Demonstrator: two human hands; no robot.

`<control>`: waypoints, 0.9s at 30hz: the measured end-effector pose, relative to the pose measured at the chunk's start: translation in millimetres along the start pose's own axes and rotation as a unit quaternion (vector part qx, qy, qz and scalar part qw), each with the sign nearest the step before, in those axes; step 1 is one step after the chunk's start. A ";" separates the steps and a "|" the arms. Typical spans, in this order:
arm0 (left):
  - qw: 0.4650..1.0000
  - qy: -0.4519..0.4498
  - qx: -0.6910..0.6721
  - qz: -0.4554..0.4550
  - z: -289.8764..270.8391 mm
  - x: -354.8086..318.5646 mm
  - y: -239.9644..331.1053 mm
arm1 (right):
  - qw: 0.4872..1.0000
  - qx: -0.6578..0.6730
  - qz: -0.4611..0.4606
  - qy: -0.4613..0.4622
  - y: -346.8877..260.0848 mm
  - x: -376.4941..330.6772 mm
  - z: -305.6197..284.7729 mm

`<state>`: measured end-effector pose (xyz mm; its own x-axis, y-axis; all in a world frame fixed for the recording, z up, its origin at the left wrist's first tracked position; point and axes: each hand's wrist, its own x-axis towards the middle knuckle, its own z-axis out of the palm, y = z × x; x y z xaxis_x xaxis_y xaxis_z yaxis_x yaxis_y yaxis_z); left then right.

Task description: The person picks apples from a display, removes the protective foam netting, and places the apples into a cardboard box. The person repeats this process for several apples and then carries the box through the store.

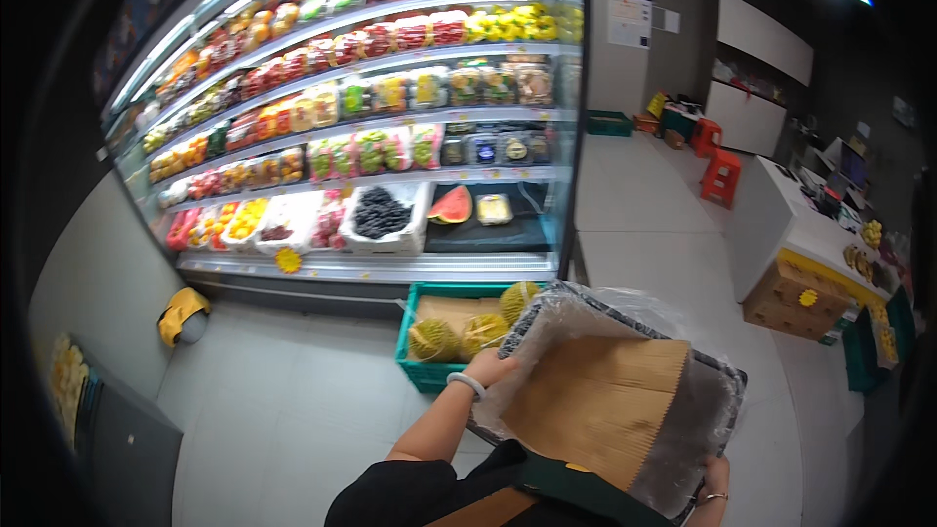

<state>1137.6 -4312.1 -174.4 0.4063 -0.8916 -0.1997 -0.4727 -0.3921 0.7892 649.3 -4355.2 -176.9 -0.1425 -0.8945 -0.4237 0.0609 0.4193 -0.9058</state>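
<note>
I carry a dark plastic crate [717, 371] lined with clear plastic film, with a sheet of brown corrugated cardboard [595, 400] lying in it. My left hand [488, 368], with a pale bracelet on the wrist, grips the crate's left edge. My right hand [714, 480] holds its lower right corner, mostly hidden under the crate. Just beyond the crate stands a green crate [415, 371] on the floor holding durians [434, 339] and brown cardboard.
An open refrigerated display [390, 117] with shelves of packed fruit fills the far side; a watermelon half [451, 205] and dark grapes [379, 213] lie on its lowest shelf. Red stools [720, 176], a white counter [781, 224], cardboard boxes [791, 298] and a yellow object [181, 312] stand around.
</note>
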 end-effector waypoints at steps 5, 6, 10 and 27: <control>0.995 -0.071 0.059 -0.039 2.8 132.0 70.8 | 0.998 -0.015 0.037 0.048 -58.6 64.1 18.2; 0.994 -0.085 0.069 -0.009 7.9 158.0 83.7 | 0.996 -0.020 0.034 0.076 -72.8 76.7 20.7; 0.993 -0.099 0.058 -0.013 34.7 227.8 115.3 | 0.995 0.036 0.052 0.078 -64.7 119.0 17.9; 0.993 0.040 -0.058 -0.098 136.4 434.6 249.9 | 0.995 -0.027 0.063 -0.066 -279.9 480.1 47.8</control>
<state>1089.4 -4828.4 -143.2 0.5449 -0.7780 -0.3128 -0.2871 -0.5236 0.8021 611.1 -4909.4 -127.1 -0.0056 -0.8451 -0.5346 0.0159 0.5345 -0.8450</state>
